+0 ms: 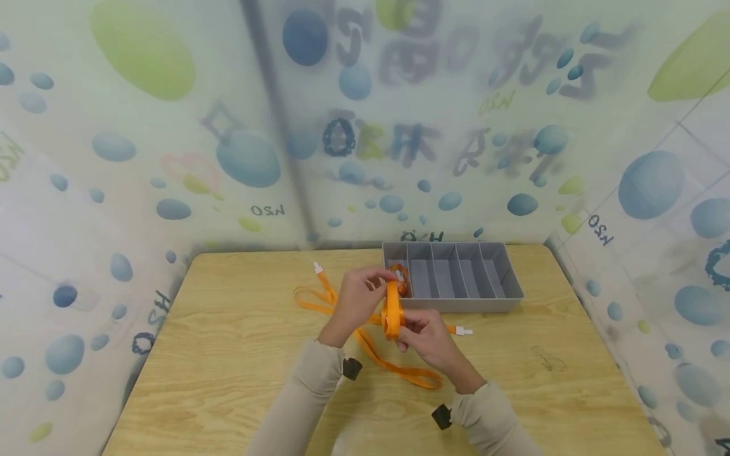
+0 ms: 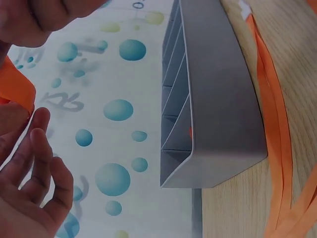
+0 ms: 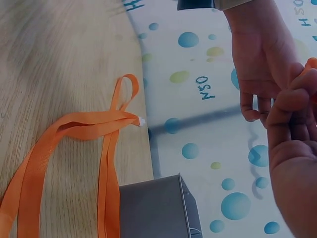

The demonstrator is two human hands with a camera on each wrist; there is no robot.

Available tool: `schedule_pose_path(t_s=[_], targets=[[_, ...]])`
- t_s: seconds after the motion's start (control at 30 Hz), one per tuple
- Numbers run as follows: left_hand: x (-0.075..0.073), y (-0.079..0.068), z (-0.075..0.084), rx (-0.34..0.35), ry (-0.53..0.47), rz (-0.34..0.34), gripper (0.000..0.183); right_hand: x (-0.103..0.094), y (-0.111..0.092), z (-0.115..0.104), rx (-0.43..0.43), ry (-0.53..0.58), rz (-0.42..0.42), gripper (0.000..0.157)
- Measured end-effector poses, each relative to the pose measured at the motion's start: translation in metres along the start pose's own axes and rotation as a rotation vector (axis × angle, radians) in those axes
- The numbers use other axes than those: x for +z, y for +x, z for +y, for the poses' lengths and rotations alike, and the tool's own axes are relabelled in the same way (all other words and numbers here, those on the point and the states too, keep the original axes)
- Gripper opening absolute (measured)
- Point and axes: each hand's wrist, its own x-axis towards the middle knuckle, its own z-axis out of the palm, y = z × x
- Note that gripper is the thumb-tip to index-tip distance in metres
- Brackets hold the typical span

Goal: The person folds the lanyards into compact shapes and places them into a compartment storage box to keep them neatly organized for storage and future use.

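An orange lanyard, wound into a flat coil, is held up between both hands above the table. My left hand pinches its upper end between thumb and fingers. Lower down on the right side, my right hand grips the same coil. Under the hands, more orange lanyards lie loose on the table, with a white clip at the far left and another white clip at the right. Fingers partly hide the coil in both wrist views.
Behind the hands, a grey divided box stands near the table's back edge. Its leftmost compartment contains a coiled orange lanyard, partly hidden by the hands' work. Patterned curtain walls border the wooden table at the back and sides.
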Motion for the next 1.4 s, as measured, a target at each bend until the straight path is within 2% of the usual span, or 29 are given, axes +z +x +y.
schedule_pose_path(t_s=[0.27, 0.53, 0.7, 0.87, 1.03, 1.2, 1.4], targets=[[0.003, -0.003, 0.001, 0.062, -0.029, -0.055, 0.015, 0.000, 0.002, -0.004, -0.088, 0.018, 0.014, 0.010], [0.006, -0.009, -0.004, 0.051, -0.022, -0.098, 0.022, -0.002, 0.002, -0.008, -0.073, -0.005, 0.134, 0.011], [0.010, -0.014, -0.006, 0.053, -0.024, -0.104, 0.017, -0.004, 0.003, -0.007, -0.066, -0.034, 0.193, 0.012], [0.013, -0.018, -0.009, 0.082, 0.027, -0.098, 0.012, -0.006, 0.004, -0.004, -0.058, -0.004, 0.230, 0.015], [0.016, -0.022, -0.012, 0.139, 0.045, -0.081, 0.012, -0.007, 0.005, -0.003, -0.062, 0.031, 0.242, 0.017], [0.019, -0.025, -0.012, 0.154, 0.043, -0.074, 0.012, -0.008, 0.005, -0.003, -0.063, 0.022, 0.253, 0.016], [0.022, -0.028, -0.012, 0.199, 0.098, -0.066, 0.011, -0.009, 0.005, -0.002, -0.062, 0.009, 0.263, 0.015]])
